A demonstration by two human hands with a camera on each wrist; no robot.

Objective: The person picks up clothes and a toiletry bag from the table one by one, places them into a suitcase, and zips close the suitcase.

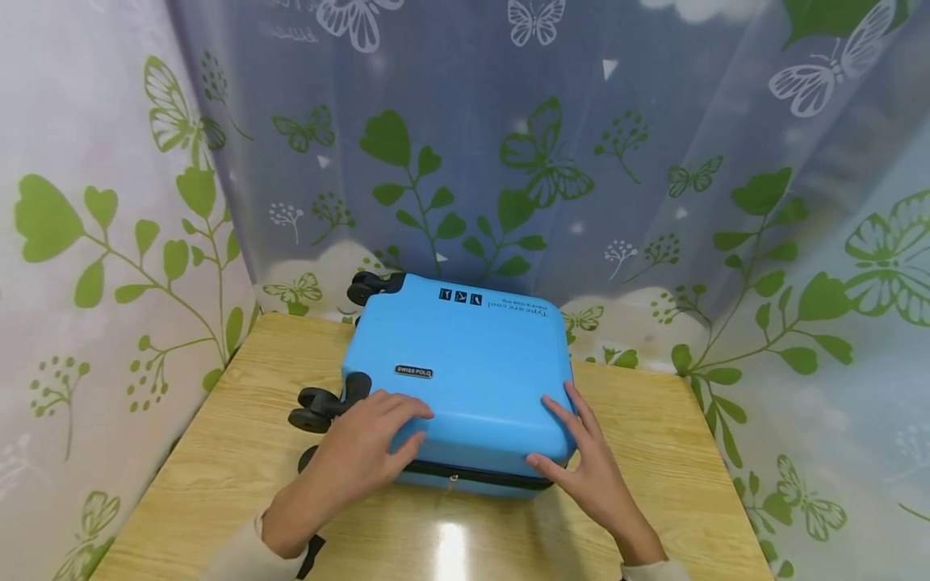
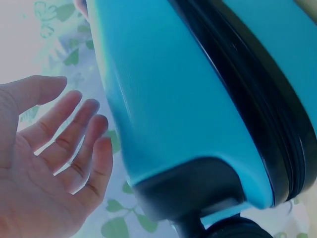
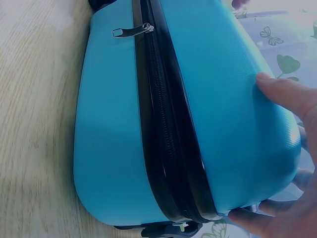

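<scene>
A light blue hard-shell suitcase (image 1: 472, 347) lies flat on the wooden table, its black wheels (image 1: 312, 410) pointing left. Over its near left corner is my left hand (image 1: 370, 444), fingers loosely bent. In the left wrist view, that hand (image 2: 59, 153) stands apart from the blue shell (image 2: 153, 89), holding nothing. My right hand (image 1: 592, 464) spreads around the near right corner; in the right wrist view its thumb (image 3: 285, 91) rests on the shell (image 3: 223, 89). A black zipper band (image 3: 166, 109) with a metal pull (image 3: 131, 32) runs round the side.
The wooden table (image 1: 647, 436) extends on both sides of the suitcase. Curtains (image 1: 465, 161) with butterflies and leaves stand behind it and at both sides. A black piece (image 1: 311, 557), partly hidden, shows beside my left wrist.
</scene>
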